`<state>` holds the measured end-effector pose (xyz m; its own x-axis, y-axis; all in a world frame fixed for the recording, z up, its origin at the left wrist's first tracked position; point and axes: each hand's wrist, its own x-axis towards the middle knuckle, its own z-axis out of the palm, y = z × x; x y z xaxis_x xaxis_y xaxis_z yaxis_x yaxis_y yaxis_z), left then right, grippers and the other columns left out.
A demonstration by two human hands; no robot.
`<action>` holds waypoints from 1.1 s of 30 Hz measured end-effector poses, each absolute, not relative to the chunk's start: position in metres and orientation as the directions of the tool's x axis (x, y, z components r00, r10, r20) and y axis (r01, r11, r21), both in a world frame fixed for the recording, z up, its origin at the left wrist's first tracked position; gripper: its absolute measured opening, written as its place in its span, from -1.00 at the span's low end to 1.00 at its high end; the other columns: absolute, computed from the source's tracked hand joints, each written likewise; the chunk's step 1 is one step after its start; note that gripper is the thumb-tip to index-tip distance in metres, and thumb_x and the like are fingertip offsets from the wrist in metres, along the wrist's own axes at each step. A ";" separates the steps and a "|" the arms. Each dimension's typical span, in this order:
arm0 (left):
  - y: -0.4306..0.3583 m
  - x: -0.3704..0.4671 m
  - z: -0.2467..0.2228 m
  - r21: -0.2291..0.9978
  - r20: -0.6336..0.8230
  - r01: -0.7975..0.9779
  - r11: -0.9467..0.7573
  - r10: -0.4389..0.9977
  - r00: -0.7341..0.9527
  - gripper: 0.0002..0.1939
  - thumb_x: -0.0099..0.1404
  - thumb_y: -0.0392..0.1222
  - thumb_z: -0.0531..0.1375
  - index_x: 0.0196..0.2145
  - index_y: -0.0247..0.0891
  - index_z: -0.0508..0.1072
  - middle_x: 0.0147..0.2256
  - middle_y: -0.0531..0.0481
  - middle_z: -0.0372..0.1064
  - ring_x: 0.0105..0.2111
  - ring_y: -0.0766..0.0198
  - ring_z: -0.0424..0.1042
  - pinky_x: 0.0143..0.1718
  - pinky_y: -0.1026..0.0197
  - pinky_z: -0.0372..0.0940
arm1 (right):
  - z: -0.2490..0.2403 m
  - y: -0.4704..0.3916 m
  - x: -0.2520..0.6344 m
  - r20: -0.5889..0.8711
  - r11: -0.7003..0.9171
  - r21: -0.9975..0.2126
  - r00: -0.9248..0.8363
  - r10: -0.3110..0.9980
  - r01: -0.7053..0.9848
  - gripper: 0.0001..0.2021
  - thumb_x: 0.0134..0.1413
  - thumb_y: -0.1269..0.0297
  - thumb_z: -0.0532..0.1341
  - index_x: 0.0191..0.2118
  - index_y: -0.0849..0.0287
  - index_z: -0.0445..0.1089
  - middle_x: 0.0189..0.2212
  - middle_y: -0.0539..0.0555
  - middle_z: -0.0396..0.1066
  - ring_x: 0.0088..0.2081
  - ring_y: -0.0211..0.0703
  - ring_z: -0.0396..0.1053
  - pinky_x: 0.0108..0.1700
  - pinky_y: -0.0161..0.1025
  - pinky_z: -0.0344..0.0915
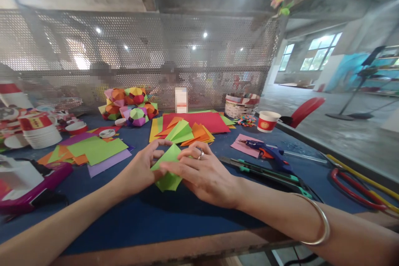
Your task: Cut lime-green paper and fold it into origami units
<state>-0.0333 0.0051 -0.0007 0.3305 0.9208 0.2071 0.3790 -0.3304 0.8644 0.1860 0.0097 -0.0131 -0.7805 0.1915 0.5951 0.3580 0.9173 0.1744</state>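
A folded light-green paper piece is held between both hands above the blue table cover. My left hand grips its left side, with fingers curled round the edge. On the other side, my right hand, wearing a ring, presses the paper with its thumb and fingers. Just beyond the hands lie folded green papers and orange folded papers. Red sheets are stacked behind them.
Loose coloured sheets and stacked paper cups are at left, near a purple device. Paper balls stand behind. At right are a cutter, a glue gun, a cup and red-handled scissors.
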 end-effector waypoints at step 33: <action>-0.027 -0.039 -0.021 0.135 0.586 0.482 -0.866 0.462 0.666 -0.78 0.25 -0.33 0.20 -0.21 -0.07 0.58 -0.25 -0.03 0.56 -0.19 0.09 0.49 0.00 0.00 0.37 | -0.003 0.013 0.214 0.403 0.972 0.055 -0.896 0.189 0.229 -0.76 0.23 0.53 0.11 -0.19 0.12 0.49 -0.22 0.05 0.61 -0.03 -0.13 0.45 0.09 -0.09 0.29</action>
<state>-0.0391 -0.0267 -0.0211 0.6659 0.4622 0.5856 0.4824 -0.8655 0.1345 0.2144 0.0134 -0.0028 -0.8956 0.1885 0.4029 0.2292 0.9718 0.0547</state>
